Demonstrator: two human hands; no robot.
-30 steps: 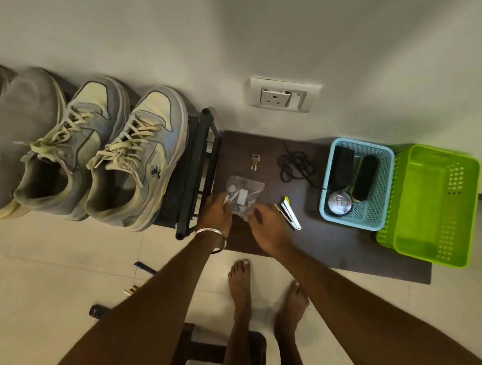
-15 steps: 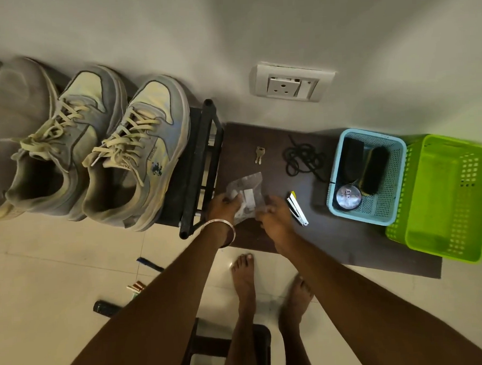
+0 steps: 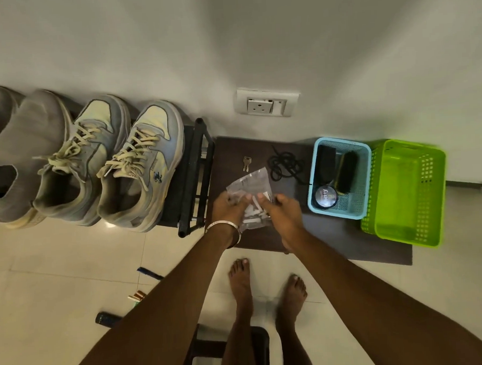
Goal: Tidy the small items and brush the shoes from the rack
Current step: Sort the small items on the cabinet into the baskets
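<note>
The round tin (image 3: 326, 197) in the light blue basket (image 3: 359, 204) carries lettering on its lid that looks like "herry", its first part cut off by glare. The nearest sneaker (image 3: 141, 170) has a small dark emblem on its side and a tiny woven tag whose writing is too small to read. Both hands hold a clear plastic bag (image 3: 251, 191) with small white pieces inside, above the dark mat (image 3: 334, 233). The left hand (image 3: 226, 208), with a bangle on its wrist, pinches the bag's left side with curled fingers; the right hand (image 3: 282, 212) pinches its right side the same way. The bag stands up between the two thumbs. Beyond it on the mat lie keys (image 3: 246, 162) and a coiled black cord (image 3: 286, 166). The green basket (image 3: 408, 196) touches the blue one.
</note>
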